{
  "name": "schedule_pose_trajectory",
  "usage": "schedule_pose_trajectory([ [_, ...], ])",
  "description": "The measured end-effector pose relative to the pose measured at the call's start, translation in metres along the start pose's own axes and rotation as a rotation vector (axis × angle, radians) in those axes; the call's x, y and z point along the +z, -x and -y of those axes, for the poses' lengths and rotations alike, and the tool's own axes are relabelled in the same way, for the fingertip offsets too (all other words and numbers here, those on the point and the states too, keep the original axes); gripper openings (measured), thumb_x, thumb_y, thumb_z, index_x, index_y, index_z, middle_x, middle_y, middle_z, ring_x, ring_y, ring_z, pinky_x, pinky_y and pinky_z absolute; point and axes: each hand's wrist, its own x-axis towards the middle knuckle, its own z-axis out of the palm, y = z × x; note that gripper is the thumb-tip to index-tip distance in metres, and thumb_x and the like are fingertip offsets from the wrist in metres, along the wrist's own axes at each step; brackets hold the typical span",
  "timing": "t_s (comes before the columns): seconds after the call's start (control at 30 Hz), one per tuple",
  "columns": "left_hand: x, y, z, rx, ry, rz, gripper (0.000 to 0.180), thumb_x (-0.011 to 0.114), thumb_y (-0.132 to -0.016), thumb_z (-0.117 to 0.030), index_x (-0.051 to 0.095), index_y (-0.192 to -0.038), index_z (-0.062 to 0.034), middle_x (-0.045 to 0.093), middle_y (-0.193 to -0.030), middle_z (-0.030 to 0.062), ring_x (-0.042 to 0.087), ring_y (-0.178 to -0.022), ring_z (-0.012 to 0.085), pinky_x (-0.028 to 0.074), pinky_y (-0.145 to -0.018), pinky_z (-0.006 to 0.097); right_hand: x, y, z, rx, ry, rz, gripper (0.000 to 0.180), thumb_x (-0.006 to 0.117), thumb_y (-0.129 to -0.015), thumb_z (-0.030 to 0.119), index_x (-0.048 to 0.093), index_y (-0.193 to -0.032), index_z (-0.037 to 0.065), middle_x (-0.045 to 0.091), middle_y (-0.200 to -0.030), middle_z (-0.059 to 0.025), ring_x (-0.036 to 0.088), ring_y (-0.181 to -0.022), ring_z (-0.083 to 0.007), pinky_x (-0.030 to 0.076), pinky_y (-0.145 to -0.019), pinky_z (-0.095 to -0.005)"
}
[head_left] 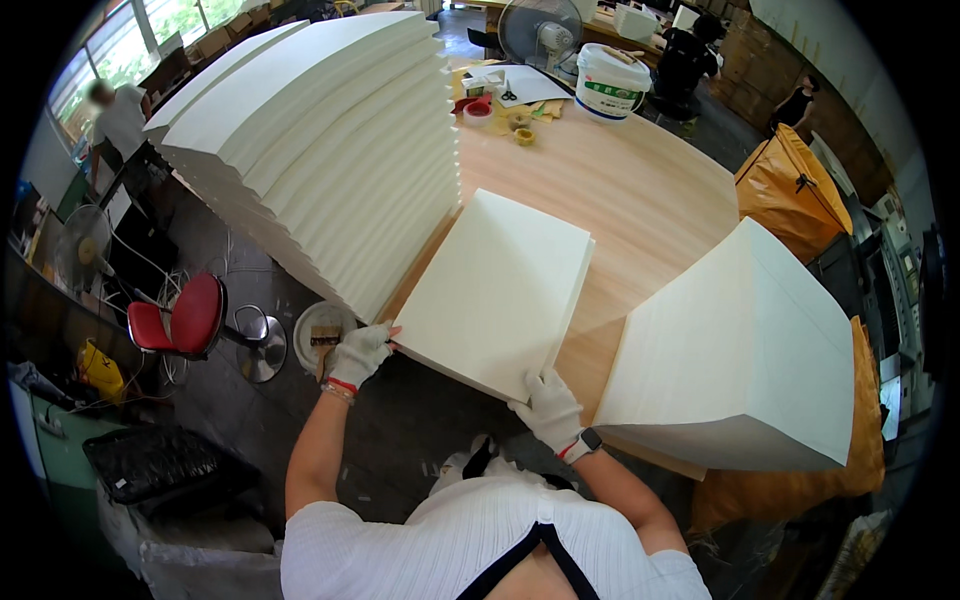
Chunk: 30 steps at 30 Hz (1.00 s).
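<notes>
Both gloved hands, left hand (360,352) & right hand (548,405), gripping foam stack (497,290) edge

Both hands gloved in white knit: left hand (358,353) has a red-trimmed cuff plus a thin bracelet at the wrist, right hand (548,407) has a dark smartwatch just below the cuff (also red-edged). Forearms bare. White ribbed short-sleeve top with dark neckline trim, bottom centre of frame.
</notes>
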Motion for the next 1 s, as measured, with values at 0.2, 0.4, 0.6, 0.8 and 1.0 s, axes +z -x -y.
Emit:
schedule_pose_trajectory([
  [0.2,0.006,0.003,0.008,-0.009,0.062,-0.055,0.03,0.064,-0.085,0.006,0.068,-0.115,0.003,0.074,-0.106,0.0151,0.072,-0.098,0.0196,0.061,-0.082,0.031,0.001,0.0,0.002,-0.002,-0.018,-0.003,0.048,0.081,-0.077,0.027,0.058,-0.113,0.004,0.056,-0.101,-0.0192,0.06,-0.095,-0.0391,0.051,-0.077,-0.0492],
  [0.4,0.001,0.003,-0.005,-0.045,0.085,-0.062,0.029,0.073,-0.089,-0.007,0.069,-0.117,-0.0015,0.072,-0.097,0.0186,0.069,-0.083,0.0232,0.055,-0.073,0.036,0.009,0.003,-0.008,-0.041,-0.097,-0.079,0.044,0.079,-0.078,0.027,0.06,-0.112,0.006,0.056,-0.101,-0.0208,0.059,-0.095,-0.0412,0.05,-0.077,-0.0494],
  [0.6,0.04,-0.009,0.024,-0.622,1.051,-0.13,0.033,0.07,-0.091,-0.003,0.066,-0.124,0.0008,0.071,-0.105,0.0125,0.065,-0.089,0.0146,0.056,-0.076,0.031,0.009,0.007,-0.009,0.019,-0.115,-0.044,0.046,0.076,-0.082,0.028,0.058,-0.119,0.007,0.055,-0.107,-0.0196,0.06,-0.095,-0.0407,0.051,-0.078,-0.0492],
  [0.8,0.01,0.003,0.004,-0.073,0.065,-0.037,0.048,0.076,-0.077,0.0,0.068,-0.123,-0.0071,0.065,-0.125,0.0208,0.064,-0.112,0.0373,0.058,-0.086,0.038,-0.002,0.021,-0.001,0.073,-0.176,-0.015,0.047,0.07,-0.088,0.028,0.055,-0.128,0.007,0.056,-0.116,-0.0213,0.062,-0.103,-0.0417,0.051,-0.085,-0.0485],
  [1.0,-0.017,-0.001,-0.031,-0.048,-0.188,-0.209,0.048,0.071,-0.08,0.002,0.062,-0.127,-0.0008,0.066,-0.117,0.0198,0.062,-0.114,0.0348,0.054,-0.092,0.036,-0.126,0.079,0.002,-0.058,-0.545,0.068,0.041,0.069,-0.096,0.027,0.063,-0.125,-0.001,0.07,-0.11,-0.0184,0.069,-0.097,-0.0283,0.054,-0.081,-0.0398],
])
